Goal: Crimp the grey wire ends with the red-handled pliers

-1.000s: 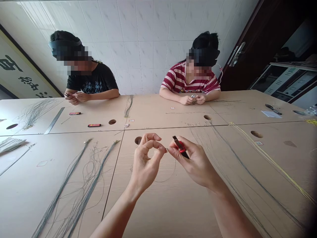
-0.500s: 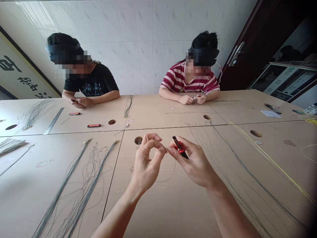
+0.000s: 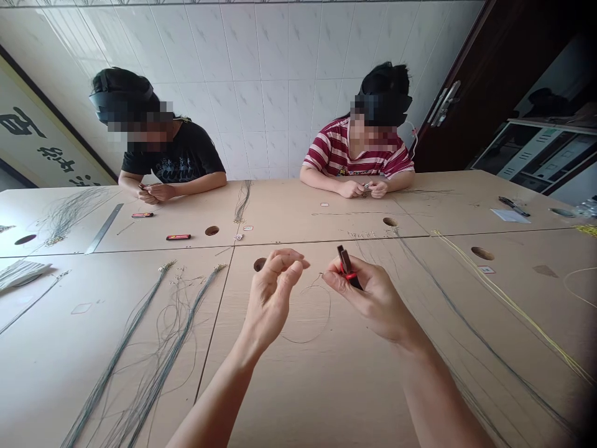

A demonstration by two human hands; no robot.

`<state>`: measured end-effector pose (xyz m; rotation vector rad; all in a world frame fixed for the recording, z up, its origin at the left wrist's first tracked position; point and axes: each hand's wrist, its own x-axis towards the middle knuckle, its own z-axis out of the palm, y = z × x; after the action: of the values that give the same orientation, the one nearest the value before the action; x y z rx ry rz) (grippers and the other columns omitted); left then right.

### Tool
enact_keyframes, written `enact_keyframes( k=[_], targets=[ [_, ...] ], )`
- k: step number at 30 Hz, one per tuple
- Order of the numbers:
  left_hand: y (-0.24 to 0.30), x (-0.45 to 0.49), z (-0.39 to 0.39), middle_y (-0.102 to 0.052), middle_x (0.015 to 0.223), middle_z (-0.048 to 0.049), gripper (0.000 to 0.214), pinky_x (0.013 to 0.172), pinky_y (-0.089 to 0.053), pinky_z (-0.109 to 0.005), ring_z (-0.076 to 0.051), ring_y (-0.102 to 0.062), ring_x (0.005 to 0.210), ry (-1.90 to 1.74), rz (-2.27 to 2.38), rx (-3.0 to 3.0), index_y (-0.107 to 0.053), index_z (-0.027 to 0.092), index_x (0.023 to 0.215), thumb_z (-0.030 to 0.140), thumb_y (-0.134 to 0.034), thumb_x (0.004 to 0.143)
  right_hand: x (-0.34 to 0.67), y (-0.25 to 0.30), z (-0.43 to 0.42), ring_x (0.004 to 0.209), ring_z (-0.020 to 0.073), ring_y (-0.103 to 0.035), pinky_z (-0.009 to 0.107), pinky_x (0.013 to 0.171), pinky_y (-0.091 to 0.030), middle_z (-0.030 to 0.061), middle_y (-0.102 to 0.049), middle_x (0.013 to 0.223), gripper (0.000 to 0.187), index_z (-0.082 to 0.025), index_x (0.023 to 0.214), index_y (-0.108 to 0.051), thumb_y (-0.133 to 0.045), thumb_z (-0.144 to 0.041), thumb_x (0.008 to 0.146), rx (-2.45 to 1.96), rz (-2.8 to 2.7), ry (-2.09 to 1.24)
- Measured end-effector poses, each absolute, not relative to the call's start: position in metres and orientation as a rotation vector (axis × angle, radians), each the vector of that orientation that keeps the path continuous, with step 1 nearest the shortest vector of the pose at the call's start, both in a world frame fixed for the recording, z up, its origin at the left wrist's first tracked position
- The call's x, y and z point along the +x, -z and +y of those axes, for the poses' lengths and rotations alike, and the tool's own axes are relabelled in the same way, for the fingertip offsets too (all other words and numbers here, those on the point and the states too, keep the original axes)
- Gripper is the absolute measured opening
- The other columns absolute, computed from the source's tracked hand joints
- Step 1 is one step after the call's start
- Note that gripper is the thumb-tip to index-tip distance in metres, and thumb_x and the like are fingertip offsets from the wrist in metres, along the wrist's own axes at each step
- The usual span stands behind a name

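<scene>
My right hand (image 3: 373, 298) is closed round a small red and black plier-like tool (image 3: 346, 264), whose tip points up. Its thumb and forefinger also pinch the end of a thin wire (image 3: 308, 314) that loops down over the table. My left hand (image 3: 273, 295) hovers just left of it with fingers curled and thumb near the forefinger; whether it still holds the wire is unclear. A gap of a few centimetres separates the two hands.
Bundles of grey wires (image 3: 153, 348) lie at the left, more grey wires (image 3: 466, 330) and yellow wires (image 3: 513, 305) at the right. Round holes (image 3: 483, 252) pierce the wooden table (image 3: 298, 386). Two people sit opposite, working with their hands. A metal ruler (image 3: 102, 228) and small red tools (image 3: 178, 237) lie beyond.
My hands were touching at the fingertips; now they have drawn apart. The right hand has turned the tool more upright and the wire loop shows between them.
</scene>
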<state>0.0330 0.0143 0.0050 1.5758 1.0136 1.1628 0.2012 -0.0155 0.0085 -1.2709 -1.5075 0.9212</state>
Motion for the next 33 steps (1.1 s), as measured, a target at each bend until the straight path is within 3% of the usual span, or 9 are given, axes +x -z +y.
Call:
enact_keyframes(
  k=[4, 6, 8, 11, 14, 18, 24, 28, 33],
  targets=[
    [-0.004, 0.034, 0.017, -0.066, 0.108, -0.0073, 0.031, 0.091, -0.045, -0.033, -0.021, -0.058, 0.105, -0.834, 0.805, 1.583, -0.065, 0.024, 0.114, 0.041, -0.052, 0.092, 0.207, -0.010, -0.016, 0.061, 0.0106, -0.039, 0.025, 0.058, -0.035, -0.0024, -0.045, 0.066, 0.029, -0.020, 0.073, -0.056, -0.059, -0.045, 0.088, -1.205, -1.453, -0.989],
    [0.000, 0.032, 0.019, -0.063, 0.080, -0.0040, 0.029, 0.073, -0.046, -0.028, -0.016, -0.058, 0.077, -0.692, 0.721, 1.555, -0.068, 0.020, 0.105, 0.042, -0.057, 0.089, 0.211, -0.008, -0.015, 0.065, 0.0119, -0.041, 0.027, 0.063, -0.037, -0.0013, -0.047, 0.069, 0.029, -0.020, 0.072, -0.056, -0.060, -0.045, 0.087, -1.171, -1.391, -1.041],
    [0.002, 0.028, 0.020, -0.048, 0.057, 0.0027, 0.027, 0.054, -0.035, -0.023, -0.009, -0.042, 0.053, -0.580, 0.664, 1.492, -0.068, 0.018, 0.089, 0.042, -0.057, 0.089, 0.216, -0.005, -0.012, 0.069, 0.0134, -0.044, 0.028, 0.067, -0.039, -0.0004, -0.048, 0.071, 0.028, -0.020, 0.073, -0.056, -0.061, -0.044, 0.087, -1.122, -1.302, -1.112],
    [0.002, 0.022, 0.019, -0.029, 0.047, 0.0077, 0.034, 0.047, -0.016, -0.024, -0.007, -0.020, 0.044, -0.511, 0.563, 1.360, -0.065, 0.017, 0.073, 0.044, -0.053, 0.091, 0.220, -0.001, -0.007, 0.075, 0.0146, -0.047, 0.029, 0.071, -0.040, 0.0002, -0.047, 0.073, 0.028, -0.020, 0.072, -0.054, -0.062, -0.042, 0.087, -0.962, -1.169, -1.250],
    [-0.002, 0.026, 0.015, -0.023, 0.043, 0.0088, 0.039, 0.046, -0.010, -0.026, -0.006, -0.013, 0.042, -0.497, 0.449, 1.262, -0.064, 0.018, 0.068, 0.048, -0.053, 0.090, 0.221, -0.002, -0.004, 0.073, 0.0130, -0.047, 0.029, 0.073, -0.043, 0.0006, -0.049, 0.079, 0.023, -0.019, 0.073, -0.055, -0.062, -0.035, 0.088, -0.734, -0.973, -1.415],
    [0.003, 0.038, 0.017, -0.027, 0.041, 0.0085, 0.042, 0.042, -0.012, -0.023, -0.005, -0.015, 0.039, -0.434, 0.375, 1.200, -0.065, 0.015, 0.069, 0.051, -0.054, 0.089, 0.224, -0.007, -0.005, 0.071, 0.0104, -0.045, 0.031, 0.074, -0.049, 0.0016, -0.056, 0.102, 0.011, -0.021, 0.080, -0.059, -0.062, -0.029, 0.087, -0.486, -0.683, -1.672],
    [0.012, 0.045, 0.008, -0.029, 0.032, 0.0073, 0.045, 0.033, -0.012, -0.020, -0.003, -0.015, 0.030, -0.351, 0.160, 0.986, -0.060, 0.013, 0.056, 0.049, -0.061, 0.084, 0.231, -0.010, -0.007, 0.068, 0.0094, -0.048, 0.030, 0.073, -0.050, -0.0045, -0.046, 0.073, 0.014, -0.021, 0.076, -0.053, -0.062, -0.019, 0.086, -0.251, -0.523, -1.824],
    [-0.003, 0.055, -0.014, -0.035, 0.026, 0.0015, 0.059, 0.025, -0.014, -0.022, -0.005, -0.017, 0.019, -0.316, -0.266, 0.887, -0.059, 0.017, 0.048, 0.055, -0.043, 0.091, 0.225, -0.005, -0.003, 0.069, 0.0088, -0.048, 0.031, 0.074, -0.049, -0.0048, -0.046, 0.074, 0.012, -0.020, 0.079, -0.053, -0.061, -0.019, 0.087, -0.226, -0.508, -1.861],
    [-0.048, 0.043, -0.013, -0.048, 0.034, 0.0035, 0.044, 0.033, -0.039, -0.020, -0.010, -0.047, 0.029, -1.150, -0.152, 1.016, -0.068, 0.029, 0.060, 0.052, -0.046, 0.092, 0.220, 0.000, -0.001, 0.070, 0.0090, -0.048, 0.030, 0.075, -0.047, -0.0039, -0.045, 0.075, 0.013, -0.018, 0.078, -0.054, -0.060, -0.022, 0.090, -0.256, -0.568, -1.889]
  ],
)
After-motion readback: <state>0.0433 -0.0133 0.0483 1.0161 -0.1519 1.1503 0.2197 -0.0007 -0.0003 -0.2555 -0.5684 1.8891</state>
